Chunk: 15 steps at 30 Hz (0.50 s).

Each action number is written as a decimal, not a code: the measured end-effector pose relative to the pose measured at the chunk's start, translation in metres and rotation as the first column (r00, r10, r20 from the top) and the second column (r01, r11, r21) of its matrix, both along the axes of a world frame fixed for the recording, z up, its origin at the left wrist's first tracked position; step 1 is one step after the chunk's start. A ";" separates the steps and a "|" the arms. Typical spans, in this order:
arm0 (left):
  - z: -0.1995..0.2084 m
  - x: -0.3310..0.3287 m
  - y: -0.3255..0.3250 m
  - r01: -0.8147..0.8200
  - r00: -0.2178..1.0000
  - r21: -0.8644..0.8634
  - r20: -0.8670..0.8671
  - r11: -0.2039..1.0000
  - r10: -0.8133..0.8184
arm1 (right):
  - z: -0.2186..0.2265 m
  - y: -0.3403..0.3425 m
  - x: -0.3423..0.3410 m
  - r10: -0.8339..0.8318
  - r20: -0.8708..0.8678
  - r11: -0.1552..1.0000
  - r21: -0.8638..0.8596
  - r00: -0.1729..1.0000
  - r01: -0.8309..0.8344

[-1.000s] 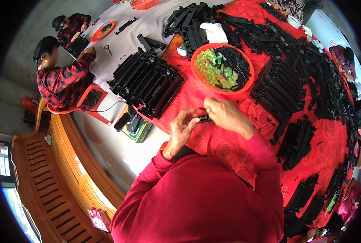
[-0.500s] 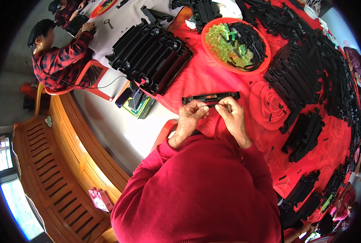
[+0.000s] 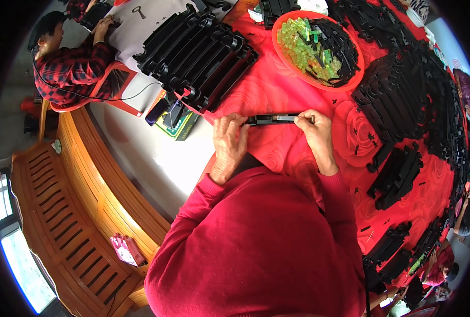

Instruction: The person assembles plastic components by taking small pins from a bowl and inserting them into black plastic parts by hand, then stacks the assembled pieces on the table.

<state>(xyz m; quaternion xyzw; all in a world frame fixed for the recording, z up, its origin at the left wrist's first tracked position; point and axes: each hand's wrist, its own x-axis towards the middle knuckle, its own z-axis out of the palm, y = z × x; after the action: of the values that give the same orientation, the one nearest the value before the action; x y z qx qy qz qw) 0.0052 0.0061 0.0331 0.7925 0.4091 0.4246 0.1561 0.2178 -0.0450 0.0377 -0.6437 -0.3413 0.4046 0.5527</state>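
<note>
A long narrow black plastic part [image 3: 274,119] lies crosswise in front of me, just above or on the red tablecloth [image 3: 261,100]. My left hand [image 3: 229,143] closes on its left end. At the other end, my right hand [image 3: 317,136] grips it between thumb and fingers, partly hiding that end. A pale glossy strip shows along the part's middle. Beyond it stands a red basin [image 3: 292,71] with translucent yellow-green pieces [image 3: 301,45] and thin black strips [image 3: 341,50].
Stacked black parts [image 3: 198,61] stand at the far left, with another stack [image 3: 388,100] to the right. A green-yellow box [image 3: 178,126] sits below the table's left edge. A wooden bench [image 3: 66,211] runs along the left; a person in plaid [image 3: 68,74] sits beyond.
My hands have moved apart, from pinching close together before the black part to holding its two ends. The view has shifted slightly.
</note>
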 end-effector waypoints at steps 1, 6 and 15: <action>-0.003 -0.004 0.005 0.004 1.000 0.020 -0.012 1.000 -0.004 | -0.002 0.003 -0.001 0.004 -0.001 1.000 -0.004 1.000 -0.004; -0.002 -0.007 0.007 0.012 0.996 0.072 -0.084 0.997 -0.006 | -0.002 0.010 -0.012 0.008 0.298 0.997 -0.080 0.954 0.017; -0.001 0.014 0.015 0.306 0.916 0.035 -0.282 0.951 -0.285 | -0.004 0.008 -0.028 -0.074 0.499 0.978 -0.135 0.863 0.162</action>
<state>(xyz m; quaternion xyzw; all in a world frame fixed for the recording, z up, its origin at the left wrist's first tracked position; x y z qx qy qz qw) 0.0190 0.0209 0.0316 0.9016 0.2853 0.2983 0.1294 0.1902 -0.0375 0.0340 -0.7903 -0.3942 0.2209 0.4137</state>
